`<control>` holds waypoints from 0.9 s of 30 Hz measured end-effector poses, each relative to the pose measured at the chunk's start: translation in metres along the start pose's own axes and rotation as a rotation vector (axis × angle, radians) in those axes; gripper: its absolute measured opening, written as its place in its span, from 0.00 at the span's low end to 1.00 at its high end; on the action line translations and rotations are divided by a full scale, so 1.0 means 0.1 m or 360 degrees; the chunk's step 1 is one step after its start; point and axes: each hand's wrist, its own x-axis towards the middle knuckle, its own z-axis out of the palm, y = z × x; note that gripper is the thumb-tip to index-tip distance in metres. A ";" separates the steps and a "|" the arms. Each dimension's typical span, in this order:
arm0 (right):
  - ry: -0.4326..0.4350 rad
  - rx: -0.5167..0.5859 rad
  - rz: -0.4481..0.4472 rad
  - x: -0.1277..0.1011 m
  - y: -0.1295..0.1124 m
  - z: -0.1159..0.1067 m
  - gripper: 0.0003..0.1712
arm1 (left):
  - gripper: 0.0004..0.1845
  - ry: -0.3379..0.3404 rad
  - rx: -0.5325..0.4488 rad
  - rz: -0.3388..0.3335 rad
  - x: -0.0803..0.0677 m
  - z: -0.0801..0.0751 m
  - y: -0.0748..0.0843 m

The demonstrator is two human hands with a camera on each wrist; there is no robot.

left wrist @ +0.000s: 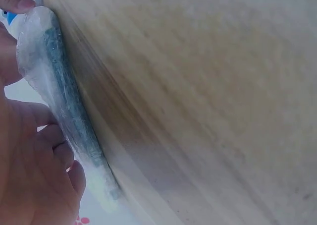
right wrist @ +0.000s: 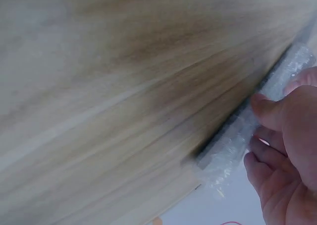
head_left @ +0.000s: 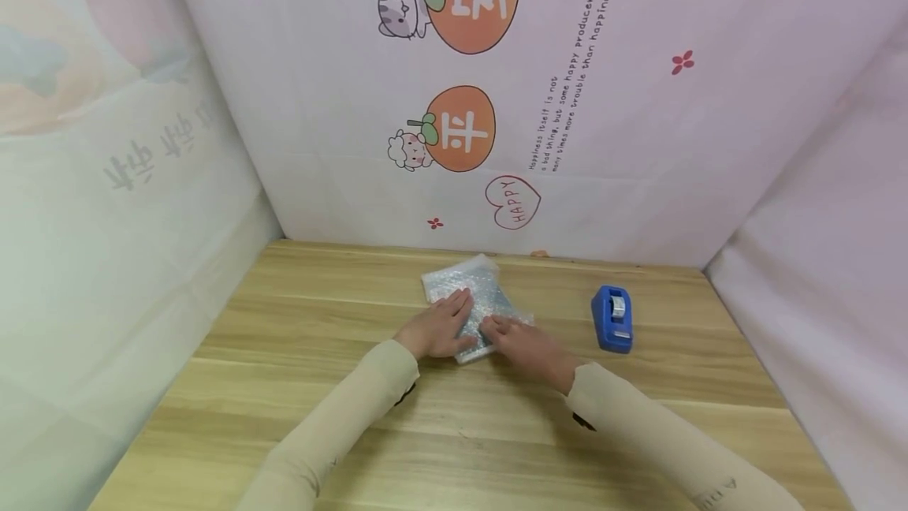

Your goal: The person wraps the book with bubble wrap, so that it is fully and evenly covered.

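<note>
Both hands lie on a bubble-wrapped packet at the middle of the wooden table: the left hand flat with fingers straight, the right hand pinching its near edge. A blue tape dispenser sits to the right. Behind, the backdrop reads "HAPPY".

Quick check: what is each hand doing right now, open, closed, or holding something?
Left hand: open, fingers flat on the bubble-wrap parcel.
Right hand: holding the parcel's near edge, thumb curled on it.
</note>
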 end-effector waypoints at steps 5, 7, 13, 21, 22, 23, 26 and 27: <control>0.0019 0.0130 -0.0085 -0.12 -0.01 -0.07 0.23 | 0.44 0.0005 -0.0004 -0.0011 -0.01 0.02 -0.01; 0.0005 0.0221 -0.0124 -0.19 -0.02 -0.13 0.22 | 0.44 0.0002 -0.0003 -0.0007 -0.02 0.03 -0.02; -0.0035 0.0475 -0.0107 -0.43 -0.01 -0.32 0.21 | 0.44 -0.0002 -0.0038 -0.0012 -0.01 0.04 -0.07; -0.0006 0.0584 0.0149 -0.90 0.16 -0.63 0.26 | 0.45 -0.0033 -0.0107 -0.0014 0.05 0.09 -0.11; -0.0004 0.0586 0.0190 -0.96 0.19 -0.67 0.26 | 0.45 -0.0035 -0.0110 -0.0016 0.05 0.10 -0.11; -0.0004 0.0579 0.0235 -1.02 0.22 -0.70 0.26 | 0.45 -0.0032 -0.0111 -0.0015 0.05 0.10 -0.11; 0.0010 0.0579 0.0374 -1.19 0.33 -0.76 0.27 | 0.45 -0.0018 -0.0125 -0.0007 0.05 0.09 -0.09; 0.0016 0.0587 0.0425 -1.25 0.37 -0.76 0.27 | 0.45 -0.0011 -0.0129 -0.0002 0.04 0.09 -0.09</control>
